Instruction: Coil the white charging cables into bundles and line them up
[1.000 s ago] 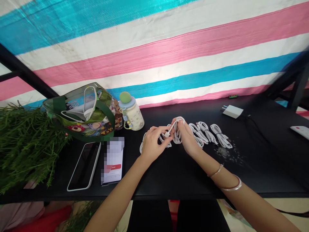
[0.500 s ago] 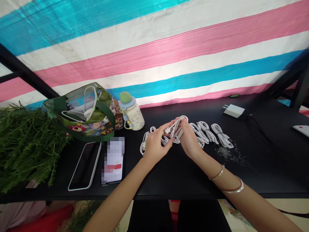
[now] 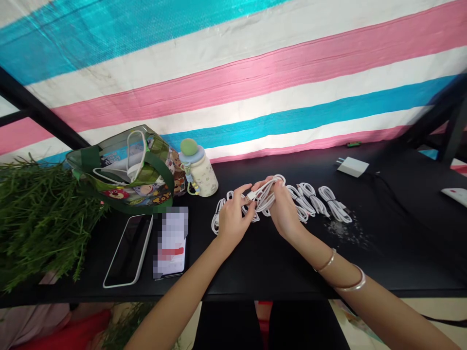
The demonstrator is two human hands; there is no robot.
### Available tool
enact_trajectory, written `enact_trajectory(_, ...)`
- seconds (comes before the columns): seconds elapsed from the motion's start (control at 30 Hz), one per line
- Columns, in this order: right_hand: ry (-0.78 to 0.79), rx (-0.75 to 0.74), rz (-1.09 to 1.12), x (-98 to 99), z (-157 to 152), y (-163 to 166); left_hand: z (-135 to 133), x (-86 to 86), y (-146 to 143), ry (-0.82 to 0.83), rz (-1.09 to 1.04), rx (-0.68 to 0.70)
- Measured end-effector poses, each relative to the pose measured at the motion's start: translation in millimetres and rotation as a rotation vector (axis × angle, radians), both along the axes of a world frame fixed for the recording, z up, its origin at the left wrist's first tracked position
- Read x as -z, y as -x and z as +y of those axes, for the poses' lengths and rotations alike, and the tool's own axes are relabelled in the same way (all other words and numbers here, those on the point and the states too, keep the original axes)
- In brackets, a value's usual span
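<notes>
Cable coil (image 3: 265, 196) now more slanted between 2 hands (image 3: 233, 218) (image 3: 285, 211)

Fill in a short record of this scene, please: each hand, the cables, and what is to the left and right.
left hand: pinches the plug end of the held cable
right hand: grips that cable's loops
other cables: white bundles on the black table, both sides of the hands
to the left: greenery, patterned bag, bottle, white-edged phone, lit phone
to the right: white charger; white object cut off by the picture's edge
</notes>
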State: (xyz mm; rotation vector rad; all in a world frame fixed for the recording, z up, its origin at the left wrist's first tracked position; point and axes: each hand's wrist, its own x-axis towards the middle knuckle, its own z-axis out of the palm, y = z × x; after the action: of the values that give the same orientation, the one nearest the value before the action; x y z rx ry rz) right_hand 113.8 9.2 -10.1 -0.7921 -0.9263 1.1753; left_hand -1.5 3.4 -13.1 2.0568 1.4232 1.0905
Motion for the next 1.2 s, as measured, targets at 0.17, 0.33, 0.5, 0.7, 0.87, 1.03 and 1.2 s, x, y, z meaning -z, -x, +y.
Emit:
enact_trajectory(0.17, -0.091, 0.019, -0.083, 4.0, -3.8, 0.4, -0.2, -1.9, 0.8, 0.078, 0.037, -0.001)
enact_trajectory(0.33, -0.199, 0.042, -0.161, -0.4, -6.0, -0.1, -1.0, -4.9, 0.5, 0.094, 0.079, 0.036)
enact_trajectory(0.5, -0.153, -0.010, -0.150, -3.2, -6.1, -1.0, -0.8, -8.1, -1.9, 0.272, -0.185, 0.169)
enact_trajectory(0.7, -0.137, -0.020, -0.110, -3.9, -3.1, -2.2, 0.9, -7.9, -4.6, 0.480, -0.437, 0.261)
enact_trajectory(0.87, -0.172, 0.050, -0.175, -3.4, -1.9, -4.2, 2.7, -7.7, -3.8, 0.526, -0.493, 0.289)
enact_trajectory(1.03, -0.267, 0.101, -0.301, -3.6, -1.6, -7.2, 3.2, -8.3, -1.1, 0.551, -0.484, 0.326)
enact_trajectory(1.2, -0.368, 0.130, -0.418, -6.3, -2.0, -9.8, 3.2, -8.8, 1.8, 0.571, -0.446, 0.381)
